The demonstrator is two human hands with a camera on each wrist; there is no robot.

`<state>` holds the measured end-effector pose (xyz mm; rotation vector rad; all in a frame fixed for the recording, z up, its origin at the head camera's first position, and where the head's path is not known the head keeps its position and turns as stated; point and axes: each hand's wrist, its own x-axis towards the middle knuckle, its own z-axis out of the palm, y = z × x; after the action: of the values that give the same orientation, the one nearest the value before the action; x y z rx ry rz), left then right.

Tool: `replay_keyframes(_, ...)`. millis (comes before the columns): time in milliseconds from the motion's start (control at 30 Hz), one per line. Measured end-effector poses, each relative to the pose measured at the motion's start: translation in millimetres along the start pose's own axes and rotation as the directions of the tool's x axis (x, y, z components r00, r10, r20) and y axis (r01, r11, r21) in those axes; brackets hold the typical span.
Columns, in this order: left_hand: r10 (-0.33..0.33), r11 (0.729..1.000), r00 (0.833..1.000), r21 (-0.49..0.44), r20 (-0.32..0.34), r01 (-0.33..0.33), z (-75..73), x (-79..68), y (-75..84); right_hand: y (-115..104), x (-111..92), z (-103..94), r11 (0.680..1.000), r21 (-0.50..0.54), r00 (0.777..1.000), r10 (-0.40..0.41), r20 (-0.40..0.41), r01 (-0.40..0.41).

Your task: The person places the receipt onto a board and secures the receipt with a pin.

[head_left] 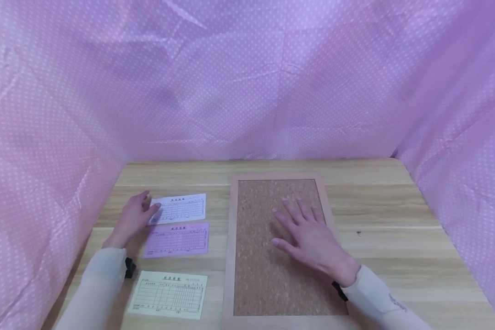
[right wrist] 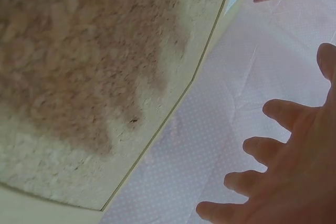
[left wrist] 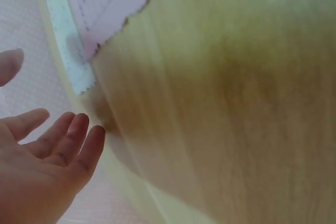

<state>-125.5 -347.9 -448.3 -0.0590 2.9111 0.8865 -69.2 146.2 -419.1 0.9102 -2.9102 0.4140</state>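
My left hand [head_left: 133,217] is at the left end of a white printed slip [head_left: 185,208], its thumb overlapping the slip's edge in the head view. In the left wrist view the fingers [left wrist: 71,142] are loosely bent with nothing between them. A purple slip [head_left: 179,240] lies just below the white one, and a pale green slip [head_left: 169,295] lies nearest me. Over a wood-framed cork board [head_left: 253,266], my right hand [head_left: 313,240] is spread palm down. The right wrist view shows its shadow on the cork [right wrist: 79,51] and its fingers [right wrist: 262,150] apart.
The wood-grain table [head_left: 396,275] has a rounded far edge. Right of the board lies a tiny dark object [head_left: 359,233]. Pink dotted cloth [head_left: 268,91] hangs behind the table and along both sides.
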Motion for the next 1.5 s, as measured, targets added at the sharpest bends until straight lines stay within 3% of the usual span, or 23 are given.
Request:
replay_keyframes(100, -0.009, 1.000, 1.000, 0.026, 0.001, 0.009, -0.3, 5.1, -6.1, -4.2, 2.4, 0.8, 1.000, -0.004, 1.000, -0.009, -0.002, 0.009)
replay_keyframes(267, -0.087, 0.995, 0.995, 0.054, 0.044, 0.085, -0.8, 9.4, -10.6, -8.5, 4.3, 1.5, 1.000, 0.000, 1.000, -0.019, -0.003, 0.019)
replay_keyframes(533, -0.178, 0.984, 0.983, 0.022, 0.047, 0.177, 3.4, 15.6, -6.6, -8.5, 3.2, 3.1, 0.999, -0.019, 1.000, -0.026, -0.014, 0.026)
replay_keyframes(700, -0.170, 0.985, 0.985, -0.026, 0.021, 0.170, 6.2, 15.9, -7.8, -8.4, 4.0, 2.7, 0.999, -0.019, 0.999, -0.028, -0.018, 0.028)
replay_keyframes(900, -0.130, 0.982, 0.990, -0.145, -0.050, 0.122, 5.6, 12.1, -6.7, -9.1, 8.0, 0.9, 1.000, 0.003, 1.000, -0.027, -0.004, 0.027)
replay_keyframes(1133, -0.135, 0.945, 0.989, -0.309, -0.064, 0.109, -2.0, 8.1, 8.5, -8.1, 14.7, -2.9, 0.999, 0.046, 1.000, -0.008, 0.011, 0.008)
replay_keyframes(1500, -0.113, 0.848, 0.989, -0.528, -0.097, 0.045, 6.1, -2.0, 42.0, -4.5, 22.6, -7.5, 0.991, 0.128, 0.999, 0.036, -0.015, -0.034)
